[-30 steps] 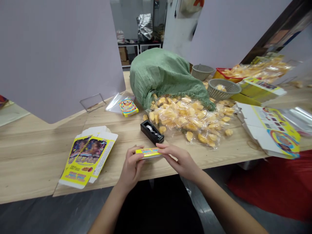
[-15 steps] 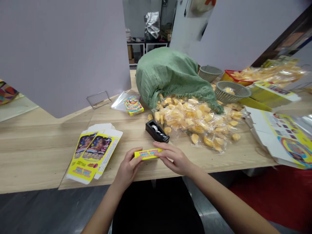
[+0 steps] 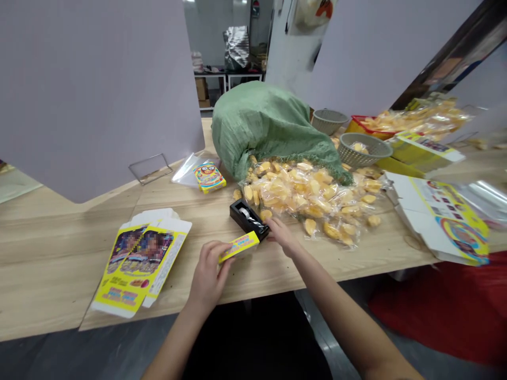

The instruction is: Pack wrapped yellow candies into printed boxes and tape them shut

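Note:
My left hand (image 3: 209,269) grips one end of a small yellow box (image 3: 240,246) with pink and blue print. The box is tilted, its far end close to the front of a black tape dispenser (image 3: 247,219). At the dispenser's cutting end is my right hand (image 3: 282,236), fingers drawn together; what lies between the fingertips is hidden. Left of the hands lie flat printed cartons (image 3: 137,258), overlapping each other. Beyond the dispenser, a yellow box with a cartoon face (image 3: 209,177) rests on clear plastic bags (image 3: 184,171).
A green sack (image 3: 261,124) spills many wrapped yellow pieces (image 3: 304,192) across the table. To the right are grey baskets (image 3: 364,150), a red-rimmed basket (image 3: 358,125) and white-and-yellow cartons (image 3: 439,216). A wire stand (image 3: 150,169) sits at the foot of the left panel (image 3: 103,95).
My right hand has left the small box and moved up to the tape dispenser's front end. My left hand still holds the box, now tilted with its right end raised toward the dispenser.

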Demonstrator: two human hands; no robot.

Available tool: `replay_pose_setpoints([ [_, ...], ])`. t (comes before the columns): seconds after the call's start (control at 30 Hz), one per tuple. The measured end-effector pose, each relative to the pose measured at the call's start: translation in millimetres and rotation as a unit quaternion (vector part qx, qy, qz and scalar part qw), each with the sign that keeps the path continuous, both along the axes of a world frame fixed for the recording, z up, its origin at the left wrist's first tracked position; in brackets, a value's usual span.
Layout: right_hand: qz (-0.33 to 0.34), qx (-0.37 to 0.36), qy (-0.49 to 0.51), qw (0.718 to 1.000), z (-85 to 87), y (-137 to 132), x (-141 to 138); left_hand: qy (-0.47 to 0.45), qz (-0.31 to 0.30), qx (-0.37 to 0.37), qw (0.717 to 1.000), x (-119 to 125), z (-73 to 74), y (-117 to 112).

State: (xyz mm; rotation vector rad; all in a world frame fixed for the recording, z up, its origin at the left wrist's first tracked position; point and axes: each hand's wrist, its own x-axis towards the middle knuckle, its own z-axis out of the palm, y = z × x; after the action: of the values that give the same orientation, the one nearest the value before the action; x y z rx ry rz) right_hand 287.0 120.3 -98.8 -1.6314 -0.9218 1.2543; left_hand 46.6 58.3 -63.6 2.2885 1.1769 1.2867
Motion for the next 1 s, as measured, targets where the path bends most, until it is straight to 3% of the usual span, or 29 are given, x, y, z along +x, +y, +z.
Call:
replay_pose_setpoints([
  [0.1,0.037,-0.037,0.031,0.998,7.5,15.6,-0.1,0.012,-0.007,-0.012,1.000,0.8,-3.0,0.2],
  [0.2,0.026,-0.010,0.059,0.998,6.0,6.8,-1.4,0.005,-0.002,-0.010,1.000,-1.1,-5.1,2.1],
  [0.47,-0.113,0.128,0.031,0.985,-41.5,-34.5,-18.2,0.019,0.017,-0.035,0.999,0.6,-1.3,2.9],
  [0.57,-0.152,0.155,-0.008,0.976,-45.5,-39.1,-23.0,0.024,0.017,-0.035,0.999,2.5,3.4,3.8],
  [0.7,-0.156,0.169,-0.011,0.973,-16.2,-59.9,-32.7,0.034,0.015,-0.013,0.999,3.6,10.1,3.6],
  [0.87,-0.023,0.206,0.079,0.975,38.1,-87.2,-65.6,0.032,0.038,0.020,0.999,7.9,11.4,2.9],
  [1.0,0.001,0.214,0.108,0.971,51.0,-86.6,-91.8,0.007,0.053,0.053,0.997,9.2,7.1,1.9],
])
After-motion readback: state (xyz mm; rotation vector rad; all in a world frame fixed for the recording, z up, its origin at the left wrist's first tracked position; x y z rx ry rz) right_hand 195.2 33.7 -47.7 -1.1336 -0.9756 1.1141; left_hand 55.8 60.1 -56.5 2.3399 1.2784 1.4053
